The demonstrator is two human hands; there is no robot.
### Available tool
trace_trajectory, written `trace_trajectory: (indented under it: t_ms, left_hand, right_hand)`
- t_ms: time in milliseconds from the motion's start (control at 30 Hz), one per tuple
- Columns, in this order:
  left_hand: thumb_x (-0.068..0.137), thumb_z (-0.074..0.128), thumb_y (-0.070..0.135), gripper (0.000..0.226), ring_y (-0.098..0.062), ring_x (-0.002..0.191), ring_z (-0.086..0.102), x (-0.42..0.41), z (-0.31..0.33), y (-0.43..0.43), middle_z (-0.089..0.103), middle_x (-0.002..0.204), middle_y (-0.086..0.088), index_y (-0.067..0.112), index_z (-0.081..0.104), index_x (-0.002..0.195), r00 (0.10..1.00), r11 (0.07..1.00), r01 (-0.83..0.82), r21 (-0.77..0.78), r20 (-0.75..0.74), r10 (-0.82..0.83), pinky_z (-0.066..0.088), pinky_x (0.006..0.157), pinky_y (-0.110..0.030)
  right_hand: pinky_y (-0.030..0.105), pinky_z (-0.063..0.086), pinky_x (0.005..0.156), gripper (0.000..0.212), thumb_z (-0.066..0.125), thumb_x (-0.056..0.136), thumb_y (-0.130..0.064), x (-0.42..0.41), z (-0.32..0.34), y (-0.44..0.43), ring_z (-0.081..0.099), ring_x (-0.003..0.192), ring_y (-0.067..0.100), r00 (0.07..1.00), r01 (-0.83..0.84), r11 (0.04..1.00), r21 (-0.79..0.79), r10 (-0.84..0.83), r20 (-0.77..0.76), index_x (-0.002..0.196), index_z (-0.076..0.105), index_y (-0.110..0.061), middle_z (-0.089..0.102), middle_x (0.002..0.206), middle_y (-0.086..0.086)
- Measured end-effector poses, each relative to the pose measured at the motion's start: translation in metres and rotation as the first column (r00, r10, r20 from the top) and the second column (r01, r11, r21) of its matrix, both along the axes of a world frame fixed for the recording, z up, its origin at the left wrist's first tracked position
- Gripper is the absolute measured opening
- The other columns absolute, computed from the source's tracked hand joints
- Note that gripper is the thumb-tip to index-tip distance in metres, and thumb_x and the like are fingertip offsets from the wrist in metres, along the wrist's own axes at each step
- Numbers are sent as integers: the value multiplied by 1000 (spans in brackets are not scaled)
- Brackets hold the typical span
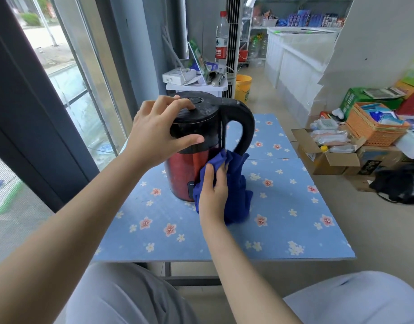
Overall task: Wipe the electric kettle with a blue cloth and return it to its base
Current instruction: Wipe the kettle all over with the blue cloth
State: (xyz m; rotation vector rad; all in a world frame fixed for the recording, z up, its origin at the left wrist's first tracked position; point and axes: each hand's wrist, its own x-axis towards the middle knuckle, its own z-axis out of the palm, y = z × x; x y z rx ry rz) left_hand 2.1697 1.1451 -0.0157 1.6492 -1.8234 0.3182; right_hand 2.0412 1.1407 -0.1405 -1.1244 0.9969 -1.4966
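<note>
the left hand (154, 134) is gripping the black lid rim of the electric kettle (201, 146), fingers spread over the top. the right hand (213, 190) is pressing a bunched blue cloth (236, 183) against the red body. the kettle is standing upright on the flowered worktop (283, 206), handle pointing right.

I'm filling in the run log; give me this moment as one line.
step: wiping | left hand: steadies kettle lid | right hand: presses cloth on kettle side | kettle: upright on table | base: unseen
</note>
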Motion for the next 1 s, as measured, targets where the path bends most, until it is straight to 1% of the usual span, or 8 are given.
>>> trace_trajectory:
  t_ms: [100,233,367,433,533,600,700,1000]
  left_hand:
    - [71,56,79,73,-37,122,43,-1,-1,0,52,135,2,36,52,130,1000,1000,-5,-2,0,5,33,109,-48]
    - [71,56,79,72,-36,123,43,-2,-3,0,52,134,1,37,53,129,1000,1000,-15,-14,-3,15,33,109,-48]
    - [72,57,79,70,-35,127,40,-6,-6,3,51,134,1,38,53,130,997,997,-67,-44,-32,66,30,111,-50]
    - [73,58,77,69,-35,127,40,-10,-10,4,51,134,0,38,53,130,995,993,-100,-71,-39,97,28,111,-48]
    - [75,62,72,68,-35,130,39,-15,-17,4,50,138,-1,36,55,132,990,984,-139,-114,-51,134,24,111,-44]
    - [76,63,69,67,-34,136,36,-18,-22,3,49,142,-2,33,55,133,988,980,-143,-137,-83,133,21,113,-41]
    - [77,65,64,65,-35,139,35,-20,-27,-1,51,141,-6,27,59,130,985,973,-136,-188,-133,112,19,116,-41]
    - [75,64,64,66,-38,138,36,-25,-28,-18,52,139,-9,26,60,128,986,965,-133,-228,-133,104,17,115,-38]
  right_hand:
    - [23,26,116,44,45,101,-30,0,4,0,30,143,10,1000,-6,1000,24,6,11,144,42,-22,37,152,-10]
    - [26,24,118,46,46,100,-26,5,31,-6,24,146,12,1000,27,987,-159,-27,0,145,41,-18,36,155,0]
    - [18,39,102,41,48,99,-28,-13,-13,-1,51,130,23,982,-43,998,-36,36,-187,139,51,-18,60,135,6]
    - [25,38,100,39,49,98,-31,-30,-35,-2,54,123,34,882,-21,999,-49,-4,-471,134,57,-16,63,129,10]
    - [52,22,110,40,45,96,-43,-62,-42,-15,41,132,39,581,4,999,-33,-29,-813,129,60,-27,57,135,8]
    - [40,42,91,35,48,94,-37,-86,-41,-25,59,107,38,616,-19,999,-33,-14,-787,123,65,-27,68,113,14]
    - [28,38,64,30,58,90,-10,-115,-40,-32,54,66,27,692,-59,998,-36,14,-722,115,71,-21,70,82,16]
    - [20,46,81,29,62,91,-10,-166,25,-144,61,89,6,869,182,968,-174,-241,-433,118,68,-13,70,103,-3]
